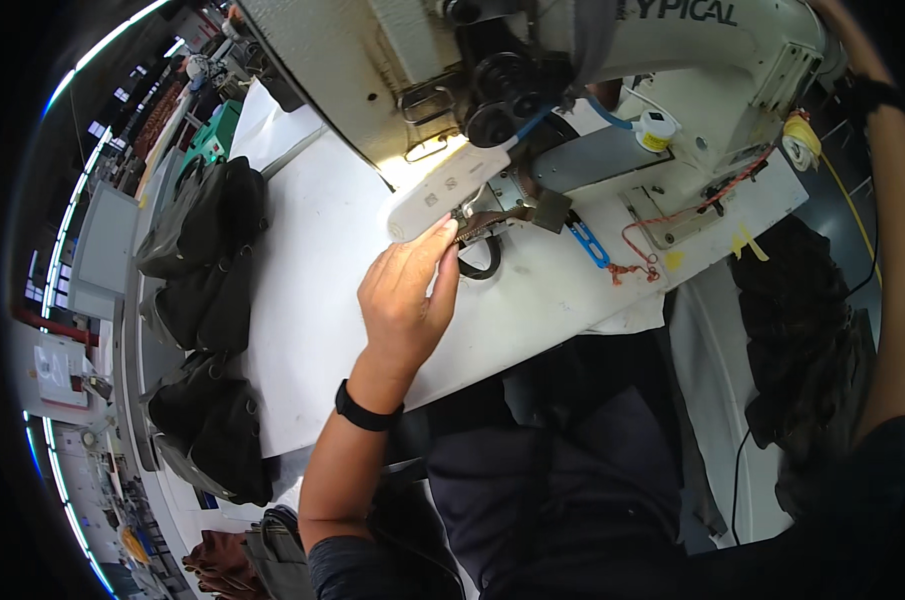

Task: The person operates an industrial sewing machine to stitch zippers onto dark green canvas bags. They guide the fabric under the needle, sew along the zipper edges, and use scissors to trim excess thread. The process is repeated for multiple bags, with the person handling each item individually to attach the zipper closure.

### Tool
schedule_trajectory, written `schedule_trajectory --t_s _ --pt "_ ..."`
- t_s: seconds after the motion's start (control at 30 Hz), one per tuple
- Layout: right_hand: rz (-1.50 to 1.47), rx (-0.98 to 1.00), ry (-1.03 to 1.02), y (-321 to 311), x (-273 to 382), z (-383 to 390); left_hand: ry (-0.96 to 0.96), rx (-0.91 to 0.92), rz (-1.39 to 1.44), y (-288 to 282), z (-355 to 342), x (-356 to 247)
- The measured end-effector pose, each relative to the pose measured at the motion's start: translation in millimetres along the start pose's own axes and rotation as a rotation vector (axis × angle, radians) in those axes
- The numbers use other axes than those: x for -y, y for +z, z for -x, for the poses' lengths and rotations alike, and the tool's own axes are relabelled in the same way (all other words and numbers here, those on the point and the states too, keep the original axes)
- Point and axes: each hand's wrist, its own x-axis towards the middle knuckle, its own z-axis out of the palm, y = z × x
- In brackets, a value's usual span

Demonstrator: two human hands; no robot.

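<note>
My left hand (402, 290) is at the needle area of a sewing machine (692, 60), fingers together and thumb close to them. The fingertips pinch the end of a narrow brown strip (487, 222) with a toothed-looking edge, under the white lamp (447, 190). A black loop (484, 262) hangs just below the strip, beside the thumb. My right arm stretches up along the right side, and my right hand (852, 40) is at the far right end of the machine head. Its fingers are mostly hidden there.
Several dark bags (202, 220) line the left side of the white table (312, 260). Blue-handled thread snips (587, 240) and red thread (627, 270) lie right of the needle area. A white bobbin-like spool (655, 130) sits on the machine. Dark fabric pieces (797, 320) are piled at right.
</note>
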Motion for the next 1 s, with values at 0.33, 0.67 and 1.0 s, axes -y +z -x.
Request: schedule_trajectory --t_s 0.33,0.67,1.0 --pt "-0.209 -0.667 0.141 107.4 -204.4 75.8 0.277 0.391 -0.322 -17.6 -13.9 68.7" --pt "-0.366 -0.796 0.019 58.6 -138.1 32.4 0.326 0.291 -0.205 28.9 -30.3 116.3" --pt "-0.388 -0.822 0.053 81.8 -119.6 51.3 0.335 0.171 -0.333 37.3 -27.1 141.7"
